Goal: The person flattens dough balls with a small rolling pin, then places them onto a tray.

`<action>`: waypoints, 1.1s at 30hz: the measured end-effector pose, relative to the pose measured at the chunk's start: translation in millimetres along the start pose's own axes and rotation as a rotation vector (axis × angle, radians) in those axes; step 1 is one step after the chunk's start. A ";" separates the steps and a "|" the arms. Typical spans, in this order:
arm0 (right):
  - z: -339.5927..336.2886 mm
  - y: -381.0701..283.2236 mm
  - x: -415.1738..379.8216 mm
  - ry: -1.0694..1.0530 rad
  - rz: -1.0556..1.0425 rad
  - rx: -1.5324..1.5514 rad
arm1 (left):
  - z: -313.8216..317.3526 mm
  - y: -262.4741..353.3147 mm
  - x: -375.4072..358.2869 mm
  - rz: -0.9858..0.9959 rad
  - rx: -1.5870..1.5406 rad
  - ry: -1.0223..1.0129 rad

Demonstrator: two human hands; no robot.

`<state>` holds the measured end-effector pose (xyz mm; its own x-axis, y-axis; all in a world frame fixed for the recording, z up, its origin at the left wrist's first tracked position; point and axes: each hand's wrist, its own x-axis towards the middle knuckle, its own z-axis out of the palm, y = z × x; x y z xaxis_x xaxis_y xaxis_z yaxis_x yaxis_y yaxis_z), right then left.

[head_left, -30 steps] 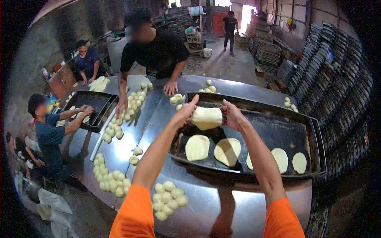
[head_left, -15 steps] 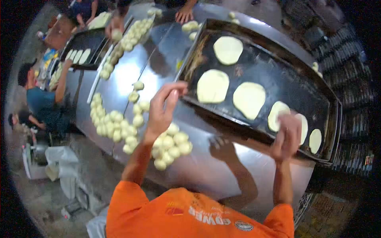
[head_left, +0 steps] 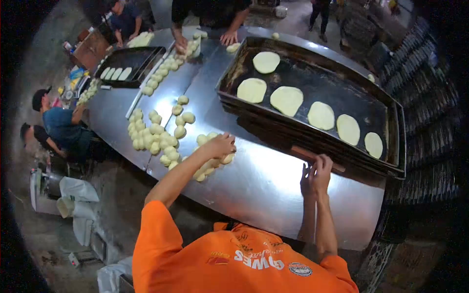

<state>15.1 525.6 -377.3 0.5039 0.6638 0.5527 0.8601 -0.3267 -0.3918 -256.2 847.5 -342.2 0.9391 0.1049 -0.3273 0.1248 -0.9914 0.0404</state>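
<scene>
**Reaching into the dough pile**

Far to the left of our hands sits a smaller dark tray of flattened dough (head_left: pixel 117 73). Our left hand (head_left: pixel 221 145) curls down over the cluster of pale round dough balls (head_left: pixel 209 161) on the shiny steel table (head_left: pixel 264 185); we cannot tell whether it has closed on one. We should pinch a single ball cleanly without dragging its neighbours. Our right hand (head_left: pixel 316 172), fingers loosely spread and empty, rests by the near edge of the large black metal tray (head_left: pixel 312 141), where six flat pale dough discs (head_left: pixel 287 100) lie.

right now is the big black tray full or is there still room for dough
Still room. The black tray holds six flattened dough rounds, with bare dark metal along its far side and right end.
</scene>
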 end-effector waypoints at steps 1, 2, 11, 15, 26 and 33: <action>1.2 7.0 -8.1 -0.030 0.004 0.025 | 4.7 10.4 1.9 -0.064 0.116 -0.091; 6.0 15.3 -13.9 -0.073 0.045 -0.016 | 20.1 9.3 6.3 -0.048 0.145 -0.068; 15.9 50.4 -21.1 -0.305 0.054 -0.283 | -62.6 81.2 18.0 -0.012 -0.285 -0.118; 7.5 15.3 -45.5 -0.182 0.083 -0.057 | -85.3 166.4 8.8 0.298 -1.316 0.270; -4.0 -8.8 -56.6 -0.160 0.128 -0.182 | 65.2 219.8 -55.9 -0.903 -0.845 0.742; 5.5 -115.7 -102.0 -0.613 -0.302 0.031 | 100.2 238.8 -54.0 -0.358 -0.098 0.634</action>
<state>-136.2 499.4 -392.4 0.0987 0.9869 0.1277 0.9486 -0.0545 -0.3118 -309.1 597.2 -409.5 0.8368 0.4755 0.2714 0.4584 -0.8795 0.1275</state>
